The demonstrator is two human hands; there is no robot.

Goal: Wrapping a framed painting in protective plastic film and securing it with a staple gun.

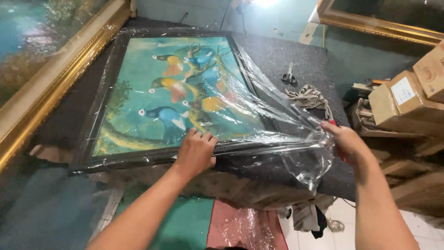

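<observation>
A framed painting of colourful birds on a teal ground [152, 78], in a dark frame, lies flat on a dark grey padded table [286, 55]. Clear plastic wrap [282, 125] covers it and hangs loose off its right side. My left hand [196, 153] presses flat on the frame's near edge, over the wrap. To the right, my right hand [344, 141] grips the loose edge of the plastic wrap and holds it taut, away from the painting. Something red shows under that hand; I cannot tell what it is.
Scissors [289, 76] and a bundle of pale cord [307, 96] lie on the table at the right. Gold-framed pictures lean at the left [51, 78] and top right [370, 23]. Cardboard boxes [407, 95] are stacked at the right. Crumpled plastic lies on the floor [245, 227].
</observation>
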